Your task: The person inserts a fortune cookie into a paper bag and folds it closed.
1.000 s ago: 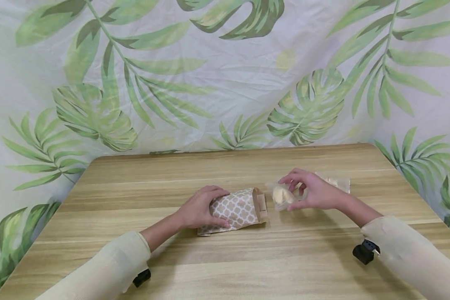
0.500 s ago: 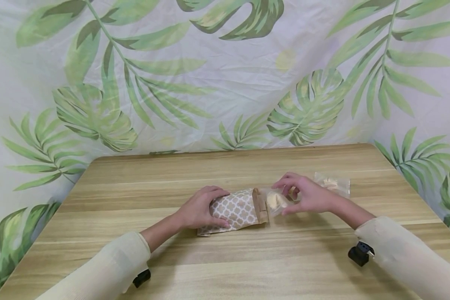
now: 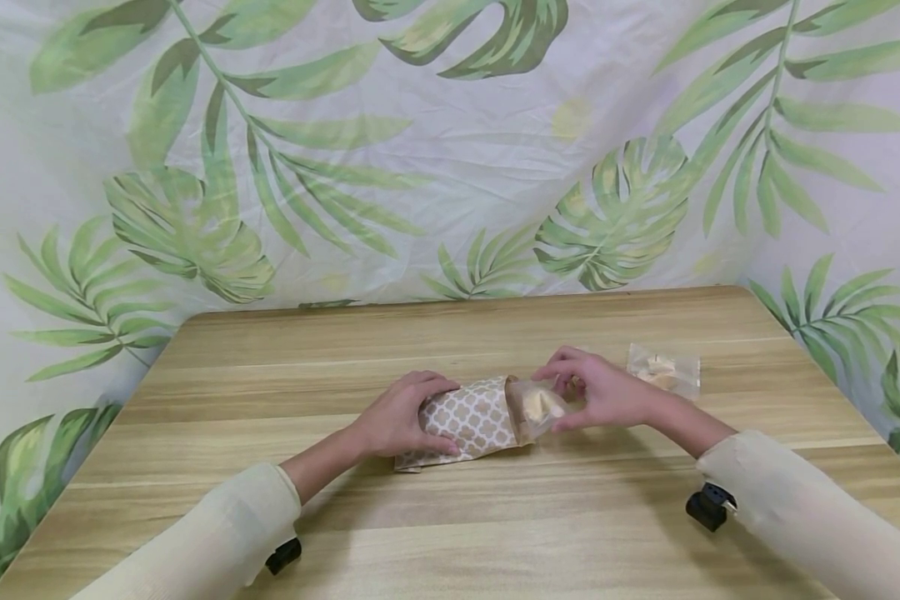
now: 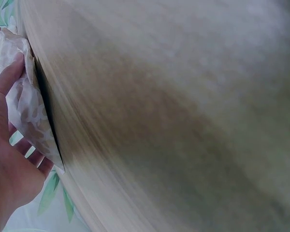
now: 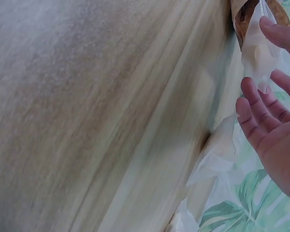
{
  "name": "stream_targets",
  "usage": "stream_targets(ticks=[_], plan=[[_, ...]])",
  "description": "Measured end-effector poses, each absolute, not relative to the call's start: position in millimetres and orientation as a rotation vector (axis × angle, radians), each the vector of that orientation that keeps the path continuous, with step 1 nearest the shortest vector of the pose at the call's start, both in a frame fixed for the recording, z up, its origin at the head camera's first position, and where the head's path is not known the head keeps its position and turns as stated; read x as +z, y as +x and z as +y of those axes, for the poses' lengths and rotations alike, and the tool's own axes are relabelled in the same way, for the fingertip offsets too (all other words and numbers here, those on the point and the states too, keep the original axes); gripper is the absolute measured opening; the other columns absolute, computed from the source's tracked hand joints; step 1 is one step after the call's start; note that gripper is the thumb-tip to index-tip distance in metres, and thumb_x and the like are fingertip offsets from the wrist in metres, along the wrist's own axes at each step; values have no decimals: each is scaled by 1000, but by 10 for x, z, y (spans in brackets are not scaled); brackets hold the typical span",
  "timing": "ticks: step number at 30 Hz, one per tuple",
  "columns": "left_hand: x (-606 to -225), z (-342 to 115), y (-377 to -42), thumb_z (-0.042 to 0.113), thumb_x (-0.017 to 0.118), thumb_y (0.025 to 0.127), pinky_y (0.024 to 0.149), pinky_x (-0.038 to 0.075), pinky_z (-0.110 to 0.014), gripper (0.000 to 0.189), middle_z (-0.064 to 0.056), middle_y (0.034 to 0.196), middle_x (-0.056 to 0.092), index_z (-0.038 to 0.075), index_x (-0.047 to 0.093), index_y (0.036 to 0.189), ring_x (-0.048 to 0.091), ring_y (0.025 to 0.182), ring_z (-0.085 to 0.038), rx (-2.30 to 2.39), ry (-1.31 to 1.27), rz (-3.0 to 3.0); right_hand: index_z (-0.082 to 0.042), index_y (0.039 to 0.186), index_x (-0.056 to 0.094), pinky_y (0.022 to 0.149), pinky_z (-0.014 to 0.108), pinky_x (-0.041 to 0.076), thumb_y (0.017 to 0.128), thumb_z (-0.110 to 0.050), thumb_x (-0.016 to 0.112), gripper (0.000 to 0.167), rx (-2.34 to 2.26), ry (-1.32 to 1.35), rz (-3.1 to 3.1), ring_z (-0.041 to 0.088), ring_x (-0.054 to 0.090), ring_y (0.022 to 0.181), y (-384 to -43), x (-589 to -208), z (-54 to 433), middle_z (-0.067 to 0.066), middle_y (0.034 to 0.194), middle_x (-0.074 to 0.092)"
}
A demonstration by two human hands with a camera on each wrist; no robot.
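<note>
A brown paper bag [image 3: 474,415] with a white lattice print lies on its side on the wooden table, its mouth to the right. My left hand [image 3: 397,417] grips its closed end, thumb on the near side and fingers over the far side. Between thumb and fingers, my right hand [image 3: 603,390] pinches a fortune cookie [image 3: 540,406] in a clear wrapper. The wrapper's left end is inside the bag's mouth. In the right wrist view the wrapped cookie [image 5: 258,58] stands against the brown inside of the opening. The bag's interior is mostly hidden.
A second wrapped fortune cookie [image 3: 663,373] lies on the table [image 3: 480,533] behind the right forearm. The right wrist view shows two clear packets [image 5: 215,152] along the table beyond the hand. A leaf-printed cloth [image 3: 435,167] hangs behind the table.
My right hand has moved left with the wrapped fortune cookie, from beside the bag into its mouth. The left hand and the bag have stayed in place.
</note>
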State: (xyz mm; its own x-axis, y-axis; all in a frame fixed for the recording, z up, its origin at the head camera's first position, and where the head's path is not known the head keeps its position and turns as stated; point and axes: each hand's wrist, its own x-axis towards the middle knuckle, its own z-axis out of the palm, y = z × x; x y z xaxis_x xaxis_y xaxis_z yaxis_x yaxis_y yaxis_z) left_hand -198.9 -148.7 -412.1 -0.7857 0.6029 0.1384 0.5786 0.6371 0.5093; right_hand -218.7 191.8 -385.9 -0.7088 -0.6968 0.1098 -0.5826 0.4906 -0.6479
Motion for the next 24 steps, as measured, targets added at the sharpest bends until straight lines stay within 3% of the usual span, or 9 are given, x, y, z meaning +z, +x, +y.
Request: stream_targets(ticks=[9,16,24], plan=[[-4117,-1482,-1986,42,96,71,109,47,-50,82,-12,135,62,5,64,137,56,128,-31,850,1014,2805,6,131,66,69,29,53,77,-23,92,67,-997,-1124,2565,19,59,88,-2177,-3905,1835,9,109,58],[-4116,-1482,-1988,42,95,71,109,46,-51,82,-13,136,62,5,64,137,56,128,-31,853,1008,2801,10,134,62,62,23,50,74,-5,83,65,-1011,-1098,2529,23,58,82,-2149,-3908,1809,13,112,55],[-4120,-1485,-1992,43,95,71,109,46,-51,81,-12,135,63,5,65,136,57,128,-31,850,1017,2800,10,129,61,67,30,57,73,-3,88,63,-1075,-1043,2515,23,62,90,-2132,-3907,1788,13,109,59]])
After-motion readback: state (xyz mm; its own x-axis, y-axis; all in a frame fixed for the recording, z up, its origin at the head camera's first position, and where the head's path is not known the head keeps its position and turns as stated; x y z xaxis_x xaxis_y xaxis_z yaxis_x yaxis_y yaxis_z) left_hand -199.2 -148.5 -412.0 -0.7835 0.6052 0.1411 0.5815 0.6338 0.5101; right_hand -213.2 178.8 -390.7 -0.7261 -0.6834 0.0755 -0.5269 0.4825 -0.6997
